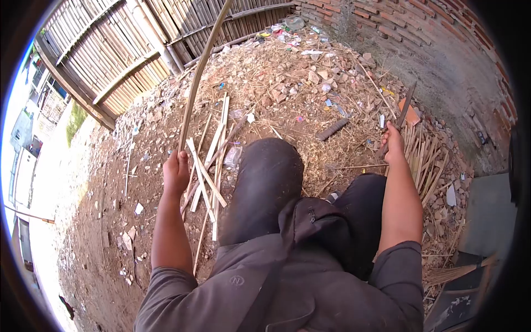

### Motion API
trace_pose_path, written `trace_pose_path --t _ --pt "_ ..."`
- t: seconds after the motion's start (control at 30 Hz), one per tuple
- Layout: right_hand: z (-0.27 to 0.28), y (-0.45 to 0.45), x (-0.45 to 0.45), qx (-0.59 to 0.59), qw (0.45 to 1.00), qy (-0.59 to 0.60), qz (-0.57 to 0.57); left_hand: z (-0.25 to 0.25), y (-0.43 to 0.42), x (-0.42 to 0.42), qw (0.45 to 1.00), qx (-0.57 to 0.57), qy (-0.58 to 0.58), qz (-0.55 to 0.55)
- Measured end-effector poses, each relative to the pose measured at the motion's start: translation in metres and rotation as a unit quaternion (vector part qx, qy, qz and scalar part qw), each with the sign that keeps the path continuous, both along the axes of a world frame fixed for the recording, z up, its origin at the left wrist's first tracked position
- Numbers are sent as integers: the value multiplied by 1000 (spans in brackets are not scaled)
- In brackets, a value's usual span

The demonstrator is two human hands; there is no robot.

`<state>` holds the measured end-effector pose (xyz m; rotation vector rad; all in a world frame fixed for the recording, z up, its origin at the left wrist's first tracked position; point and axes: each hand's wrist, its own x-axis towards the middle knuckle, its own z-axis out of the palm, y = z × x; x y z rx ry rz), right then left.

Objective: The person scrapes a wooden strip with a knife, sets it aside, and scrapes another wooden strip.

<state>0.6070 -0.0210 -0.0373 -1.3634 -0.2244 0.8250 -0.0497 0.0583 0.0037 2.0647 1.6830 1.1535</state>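
My left hand [176, 172] is closed round the lower end of a long, thin bamboo strip [200, 74], which rises past the top of the view. On the right, my right hand [393, 145] grips a knife [408, 100] with a dark blade pointing up and away from me. The strip and the knife are far apart. Pale split bamboo pieces [203, 176] lie crossed on the ground just right of my left hand. Beside my right forearm is a pile of thin bamboo strips [425, 157].
Ahead stands a bamboo fence [119, 47], with a brick wall [426, 50] at the right. Rubble and litter [287, 91] cover the ground. A dark ridged piece [333, 129] lies beyond my knees. A grey panel [487, 216] is at the far right.
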Motion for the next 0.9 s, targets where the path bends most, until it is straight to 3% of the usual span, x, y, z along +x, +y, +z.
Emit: trace_pose_path --t 0.13,0.17,0.27,0.33,0.57,0.67,0.8,0.9 --pt "0 5 -6 -51 997 -51 8 37 28 22 994 50 -92 -35" --pt "1 6 -8 -59 996 -63 10 35 43 23 983 29 -169 -70" --pt "3 10 -13 -67 994 -80 21 46 53 45 993 -30 -115 -12" --pt "-3 15 -9 -69 993 -88 32 24 70 56 992 10 -124 -35" --pt "-8 16 -5 -79 987 -132 46 0 70 91 987 -49 -127 -81" --pt "-3 17 -12 -77 985 -154 31 -9 71 89 973 -111 -142 -143" --pt "-7 17 -10 -82 977 -192 45 24 56 79 907 -329 -134 -227" --pt "-4 16 -11 -83 969 -224 67 34 50 72 852 -407 -179 -277"
